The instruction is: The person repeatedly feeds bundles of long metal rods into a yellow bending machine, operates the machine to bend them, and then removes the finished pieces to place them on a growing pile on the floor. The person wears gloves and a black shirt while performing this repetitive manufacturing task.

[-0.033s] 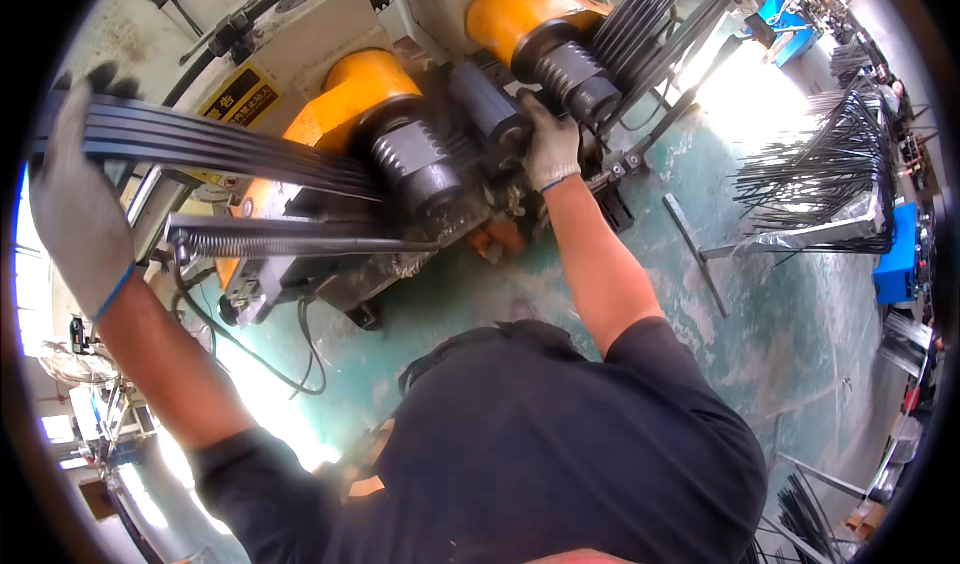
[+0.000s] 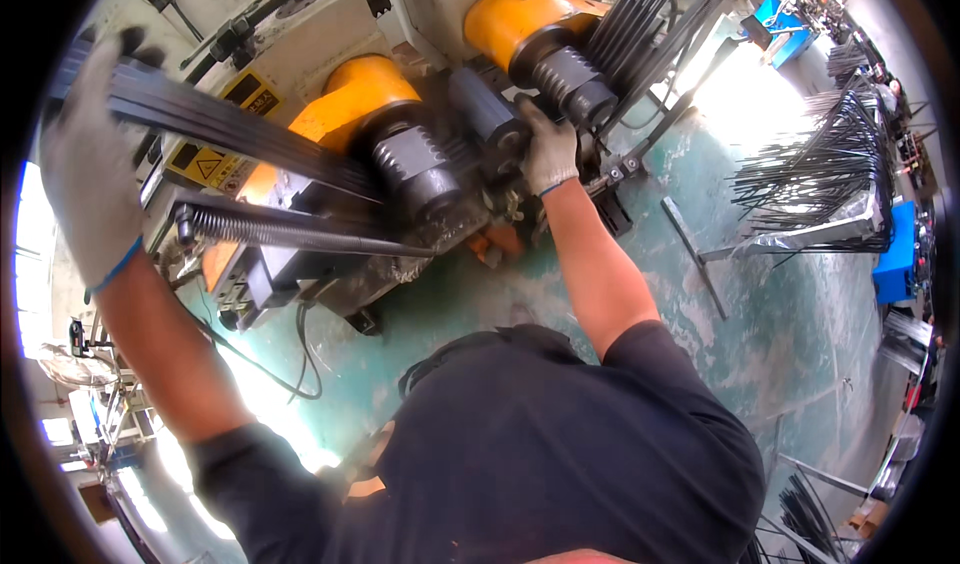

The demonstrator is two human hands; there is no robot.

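**A:** While your left hand [image 2: 88, 179] is wrapped shut around the near end of the bundle of dark rods [image 2: 230, 134], note how that bundle lies: its long axis runs from your glove at the left rim, slanting down and right, into the grey toothed roller [image 2: 415, 164] below the orange housing [image 2: 350, 94].

**B:** And your right hand [image 2: 548, 152]?

**A:** Gloved too, reaching straight ahead, pressed against the dark cylinder [image 2: 490, 114] between the two rollers. Its fingers curl over that part, though I cannot tell whether you truly grip it or only rest there.

**B:** So which hand is nearer the rods?

**A:** Your left, plainly; it holds them. Your right is beside the far end, where the rods meet the machine, but apart from them. A second bundle [image 2: 640, 14] rises up and right from the second toothed roller [image 2: 575, 79], just beyond your right hand.

**B:** Anything below?

**A:** A long coiled spring [image 2: 290, 229] lies under your rods, nearly parallel to them. On the green floor [image 2: 780, 314] to your right, well apart, a rack of loose rods [image 2: 820, 164] fans out beside a blue bin [image 2: 900, 249].
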